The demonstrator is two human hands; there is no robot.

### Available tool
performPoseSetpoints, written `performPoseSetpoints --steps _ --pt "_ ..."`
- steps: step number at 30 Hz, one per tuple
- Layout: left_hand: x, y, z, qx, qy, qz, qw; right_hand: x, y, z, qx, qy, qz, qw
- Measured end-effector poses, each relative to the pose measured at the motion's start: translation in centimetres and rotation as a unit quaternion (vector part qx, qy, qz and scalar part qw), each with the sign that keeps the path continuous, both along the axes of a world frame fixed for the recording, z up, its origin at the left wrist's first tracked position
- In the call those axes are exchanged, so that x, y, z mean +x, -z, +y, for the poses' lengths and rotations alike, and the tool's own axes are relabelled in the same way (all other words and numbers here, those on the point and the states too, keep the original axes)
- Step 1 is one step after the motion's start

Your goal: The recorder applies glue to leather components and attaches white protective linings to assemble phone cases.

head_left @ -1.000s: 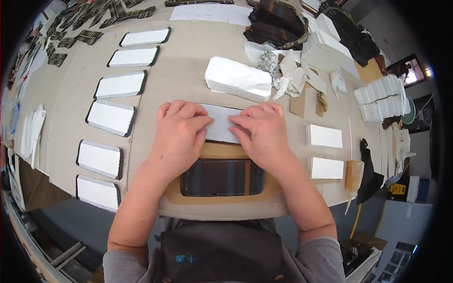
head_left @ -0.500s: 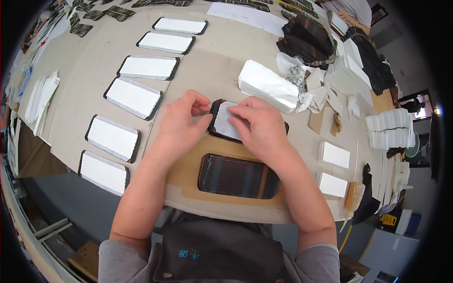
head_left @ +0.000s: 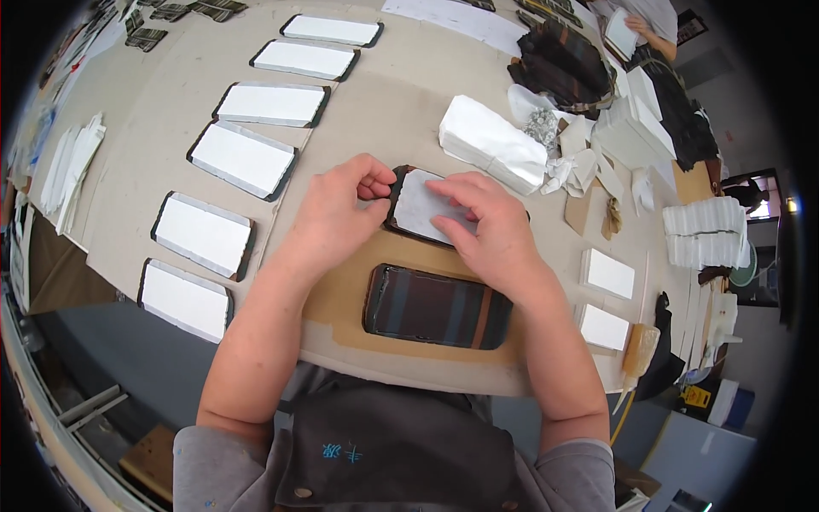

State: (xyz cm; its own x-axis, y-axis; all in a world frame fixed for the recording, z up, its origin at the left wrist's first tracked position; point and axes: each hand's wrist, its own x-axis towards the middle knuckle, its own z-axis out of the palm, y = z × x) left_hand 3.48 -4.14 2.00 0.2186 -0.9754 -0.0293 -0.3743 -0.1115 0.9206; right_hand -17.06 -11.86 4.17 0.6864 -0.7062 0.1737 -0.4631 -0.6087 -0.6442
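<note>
My left hand (head_left: 337, 213) pinches the left edge of a dark rectangular piece with a white card (head_left: 420, 203) laid on top of it. My right hand (head_left: 486, 226) lies flat across the right part of that card, pressing it down. Both hands work on a brown cardboard mat (head_left: 341, 299) at the near table edge. Just below them, on the same mat, lies a dark striped fabric rectangle (head_left: 437, 307).
Several finished pieces, white cards on dark backing (head_left: 243, 158), lie in a row up the left. A white paper-wrapped bundle (head_left: 490, 143), dark fabric pile (head_left: 563, 64), white card stacks (head_left: 704, 232) and two white cards (head_left: 607, 273) sit at the right. Another person's hand (head_left: 640, 26) holds a card at the top.
The head view has shifted down and left. My hands went from lying flat side by side on the card to the left one pinching its edge.
</note>
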Motion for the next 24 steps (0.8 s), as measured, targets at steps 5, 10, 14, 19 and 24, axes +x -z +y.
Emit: performPoseSetpoints --steps 5,10,14,19,24 --pt "-0.5 -0.3 -0.1 -0.010 0.028 0.004 1.000 -1.2 0.5 0.3 0.034 -0.007 -0.051 0.998" --pt "-3.1 -2.0 0.5 -0.256 0.126 -0.269 0.920 -2.3 0.0 0.0 0.017 0.007 -0.048 0.999" --pt "-4.1 -1.0 1.2 -0.190 0.154 -0.360 0.900 -3.9 -0.2 -0.4 0.014 0.001 0.010 1.000" --pt "-4.0 -1.2 2.2 -0.178 0.148 -0.380 0.895 -6.9 -0.5 -0.5 -0.086 -0.006 0.035 0.996" --pt "-5.2 -2.6 2.1 -0.135 0.155 -0.455 0.867 -7.4 -1.0 -1.6 -0.021 0.012 0.063 0.998"
